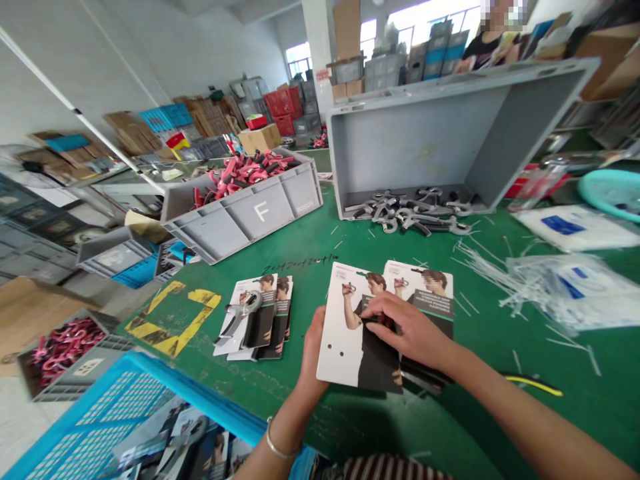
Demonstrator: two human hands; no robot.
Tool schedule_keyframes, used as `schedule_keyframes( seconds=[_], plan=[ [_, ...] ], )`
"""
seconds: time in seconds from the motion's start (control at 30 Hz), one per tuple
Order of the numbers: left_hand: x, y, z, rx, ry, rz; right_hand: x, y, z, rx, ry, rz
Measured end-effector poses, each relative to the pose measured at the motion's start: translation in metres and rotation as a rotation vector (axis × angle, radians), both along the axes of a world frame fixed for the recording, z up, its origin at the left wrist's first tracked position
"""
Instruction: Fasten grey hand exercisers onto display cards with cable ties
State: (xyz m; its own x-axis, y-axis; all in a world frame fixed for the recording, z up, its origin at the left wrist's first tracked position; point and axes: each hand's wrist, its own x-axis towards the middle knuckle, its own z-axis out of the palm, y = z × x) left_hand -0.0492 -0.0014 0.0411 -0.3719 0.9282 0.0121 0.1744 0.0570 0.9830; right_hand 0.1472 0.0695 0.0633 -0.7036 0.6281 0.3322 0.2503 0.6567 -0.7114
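Note:
A white printed backing card (345,333) is tilted up from the green table (350,427) in front of me. My left hand (314,347) grips its left edge, fingers behind the card. My right hand (406,328) lies on the card's face with fingers pinched together at a dark spot near its middle; what they pinch is too small to make out. A second card (425,283) lies behind it. Under my right wrist sits a dark gripper part, mostly hidden. To the left is a short stack of cards with a grey hand gripper (245,313) fixed on the top one.
A tipped grey crate (430,127) spills grey hand grippers (410,213) at the back. Left of it stands a grey crate marked F (250,213) with pink grippers. A blue basket (120,420) is at front left. Plastic bags (575,287) and loose ties (480,260) lie right. A person stands beyond the crate.

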Motion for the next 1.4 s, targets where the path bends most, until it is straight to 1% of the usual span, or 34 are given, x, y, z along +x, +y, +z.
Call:
schedule_keyframes(
  seconds=[0.07,0.17,0.23,0.3,0.37,0.43,0.5,0.57,0.6,0.67,0.7,0.73,0.83,0.9,0.97,1.03,1.1,1.2,1.3,1.4],
  plan=[
    [0.000,0.000,0.002,0.012,-0.037,0.030,0.000,0.000,0.000,-0.008,0.007,-0.007],
    [-0.001,-0.004,0.008,0.016,-0.233,-0.064,-0.001,-0.001,0.001,0.015,0.047,-0.010],
    [-0.002,-0.008,0.015,-0.015,-0.401,-0.133,0.000,-0.001,0.002,0.027,0.083,-0.012],
    [-0.003,-0.009,0.023,-0.063,-0.536,-0.169,0.000,-0.001,0.003,0.015,0.111,-0.009],
    [-0.001,-0.008,0.030,-0.153,-0.578,-0.171,0.000,-0.001,0.005,-0.013,0.142,-0.025],
    [0.003,-0.005,0.033,-0.259,-0.554,-0.189,-0.001,-0.002,0.008,-0.044,0.199,-0.066],
    [0.008,-0.001,0.033,-0.349,-0.563,-0.221,0.001,-0.005,0.010,-0.056,0.278,-0.110],
    [0.010,0.002,0.030,-0.378,-0.618,-0.251,0.012,-0.004,0.007,-0.050,0.369,-0.196],
    [0.009,0.003,0.028,-0.382,-0.632,-0.247,0.022,0.000,0.004,-0.051,0.402,-0.283],
    [0.003,0.004,0.025,-0.379,-0.608,-0.218,0.053,0.015,-0.009,-0.077,0.362,-0.550],
    [-0.001,0.004,0.024,-0.378,-0.583,-0.212,0.074,0.026,-0.017,-0.103,0.288,-0.707],
    [-0.004,0.005,0.023,-0.382,-0.557,-0.217,0.097,0.039,-0.026,-0.124,0.129,-0.842],
    [-0.010,0.012,0.025,-0.403,-0.500,-0.300,0.165,0.076,-0.053,-0.174,-0.074,-0.963],
    [-0.006,0.024,0.028,-0.421,-0.447,-0.378,0.198,0.095,-0.067,-0.183,-0.176,-1.026],
    [0.003,0.039,0.033,-0.418,-0.403,-0.443,0.216,0.110,-0.078,-0.207,-0.267,-1.077],
    [0.011,0.052,0.036,-0.402,-0.399,-0.467,0.223,0.122,-0.086,-0.250,-0.327,-1.094],
    [0.016,0.057,0.039,-0.411,-0.429,-0.432,0.227,0.134,-0.090,-0.293,-0.343,-1.082],
    [0.014,0.049,0.038,-0.431,-0.520,-0.291,0.235,0.150,-0.091,-0.332,-0.281,-1.059],
    [0.007,0.031,0.031,-0.377,-0.641,-0.162,0.248,0.162,-0.085,-0.363,-0.136,-1.045],
    [0.002,0.021,0.019,-0.330,-0.664,-0.016,0.258,0.165,-0.076,-0.405,0.080,-1.012]
  ],
)
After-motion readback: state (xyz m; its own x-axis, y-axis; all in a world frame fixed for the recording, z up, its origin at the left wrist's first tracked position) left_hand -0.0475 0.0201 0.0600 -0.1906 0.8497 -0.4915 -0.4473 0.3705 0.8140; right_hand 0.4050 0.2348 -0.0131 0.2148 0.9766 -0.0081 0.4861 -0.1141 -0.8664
